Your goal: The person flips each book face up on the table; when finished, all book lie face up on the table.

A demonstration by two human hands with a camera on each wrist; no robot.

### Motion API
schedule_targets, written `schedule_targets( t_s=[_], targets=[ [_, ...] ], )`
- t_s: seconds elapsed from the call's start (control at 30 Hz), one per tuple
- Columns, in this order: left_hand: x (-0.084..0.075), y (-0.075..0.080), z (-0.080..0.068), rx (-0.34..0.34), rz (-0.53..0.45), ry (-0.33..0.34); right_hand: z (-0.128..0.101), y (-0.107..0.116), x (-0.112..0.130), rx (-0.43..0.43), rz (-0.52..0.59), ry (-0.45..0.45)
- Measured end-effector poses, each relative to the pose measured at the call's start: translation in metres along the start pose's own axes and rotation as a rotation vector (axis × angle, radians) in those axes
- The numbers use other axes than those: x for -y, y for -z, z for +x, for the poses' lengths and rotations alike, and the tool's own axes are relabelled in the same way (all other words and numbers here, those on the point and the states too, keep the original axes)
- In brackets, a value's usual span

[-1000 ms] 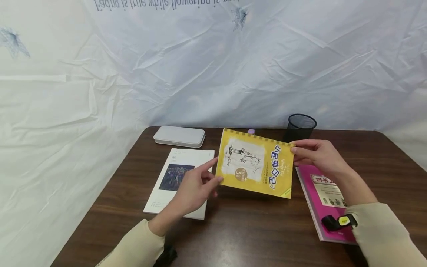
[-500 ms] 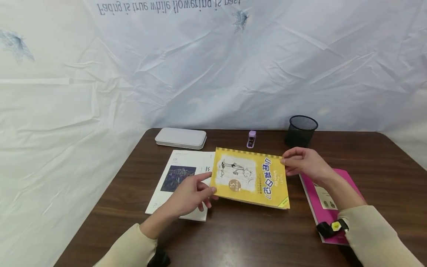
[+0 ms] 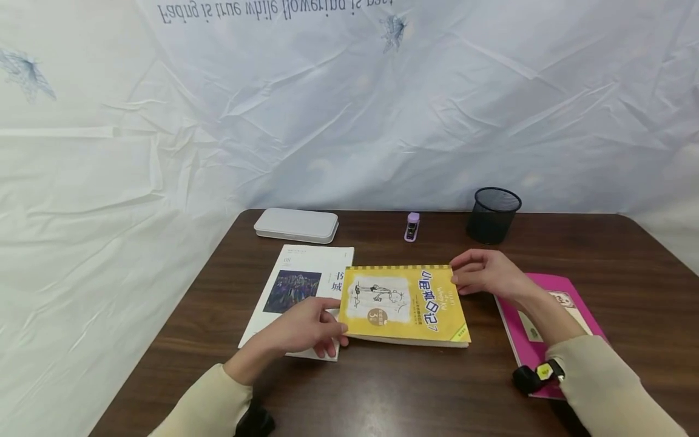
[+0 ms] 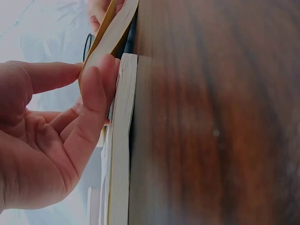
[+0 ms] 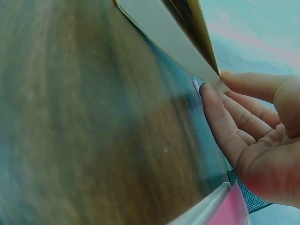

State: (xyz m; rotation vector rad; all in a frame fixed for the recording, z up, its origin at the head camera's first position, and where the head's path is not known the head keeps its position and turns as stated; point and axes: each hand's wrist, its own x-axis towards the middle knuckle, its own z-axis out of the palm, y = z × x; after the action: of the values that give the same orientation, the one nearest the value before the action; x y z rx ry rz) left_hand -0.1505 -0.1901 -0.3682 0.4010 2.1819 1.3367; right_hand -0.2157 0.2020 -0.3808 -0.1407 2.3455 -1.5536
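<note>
Yellow book is held low over the brown table, its left edge overlapping the white book. Its left corner is pinched by the left hand and its far right corner is pinched by the right hand. A pink book lies to the right; a white case, purple stapler and black mesh cup are set along the far edge.

Yellow book hides the right edge of the white book at 9 o'clock; pink book partly hidden by the right forearm; banner text cut off at top.
</note>
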Motion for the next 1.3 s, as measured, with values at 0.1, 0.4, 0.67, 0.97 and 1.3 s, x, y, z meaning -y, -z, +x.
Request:
schedule_targets(
  t_s=[0.1, 0.4, 0.67, 0.97, 1.3],
  targets=[
    [0.001, 0.0, -0.001, -0.002, 0.005, 0.016, 0.0, -0.001, -0.002, 0.008, 0.003, 0.005],
    [-0.003, 0.001, -0.003, -0.031, 0.031, 0.065, 0.002, -0.005, -0.002, 0.016, -0.025, 0.01],
    [-0.002, 0.002, -0.003, -0.058, 0.099, 0.062, 0.002, -0.005, -0.001, 0.016, -0.205, 0.022],
    [-0.009, 0.001, 0.001, -0.143, 0.305, 0.102, 0.0, -0.007, 0.002, 0.012, -0.278, 0.01],
    [-0.018, 0.02, 0.023, -0.242, 0.473, 0.139, -0.008, -0.007, 0.016, -0.002, -0.337, -0.006]
  ],
)
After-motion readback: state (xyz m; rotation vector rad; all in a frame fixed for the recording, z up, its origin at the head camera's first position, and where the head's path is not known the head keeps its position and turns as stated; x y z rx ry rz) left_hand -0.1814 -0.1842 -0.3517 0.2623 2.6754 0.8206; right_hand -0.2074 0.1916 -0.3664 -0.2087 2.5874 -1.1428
